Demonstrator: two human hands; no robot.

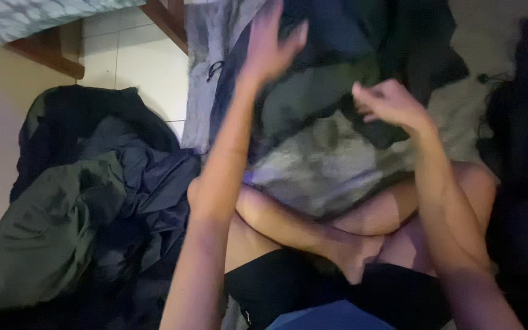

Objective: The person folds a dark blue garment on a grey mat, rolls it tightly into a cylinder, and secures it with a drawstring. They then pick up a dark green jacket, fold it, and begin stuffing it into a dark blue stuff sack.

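Up front, the left hand [271, 44] is spreading released fingers over a dark garment [331, 36] (blurred), while the right hand [388, 102] is pinching the grey-green cloth [325, 162] lying across the crossed legs [337, 226].

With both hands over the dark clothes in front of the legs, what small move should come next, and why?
Probably lower the left hand onto the dark blue garment and pinch its edge. That hand hovers open above it, holding nothing, while the right hand is curled at the dark green garment, so the pile is only partly held.
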